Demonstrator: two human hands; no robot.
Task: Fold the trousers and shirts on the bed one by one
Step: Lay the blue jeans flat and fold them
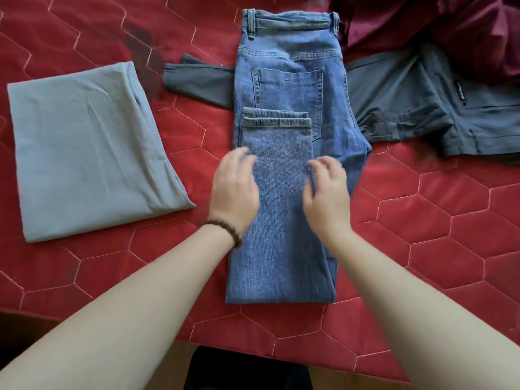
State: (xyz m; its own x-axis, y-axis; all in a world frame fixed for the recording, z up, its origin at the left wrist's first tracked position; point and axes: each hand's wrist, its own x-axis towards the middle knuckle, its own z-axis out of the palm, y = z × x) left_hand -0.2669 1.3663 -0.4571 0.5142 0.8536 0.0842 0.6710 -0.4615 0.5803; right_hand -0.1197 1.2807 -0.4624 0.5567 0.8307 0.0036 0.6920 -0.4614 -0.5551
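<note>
Blue jeans (292, 88) lie lengthwise in the middle of the red quilted bed (84, 29), waistband far from me, the legs doubled back so the hems sit just below the back pocket. My left hand (235, 190), with a bead bracelet at the wrist, hovers at the left edge of the folded legs, fingers loosely spread. At the right edge my right hand (326, 192) hovers the same way, fingers relaxed. Neither hand grips cloth. A folded grey-blue garment (90, 153) lies flat at the left. A dark grey garment (416, 114) lies unfolded partly under the jeans.
A crumpled maroon garment (455, 32) is heaped at the far right corner. The sleeve of the dark grey garment (199, 80) sticks out left of the jeans. The bed's near edge (281, 353) runs just in front of me, with floor beyond it.
</note>
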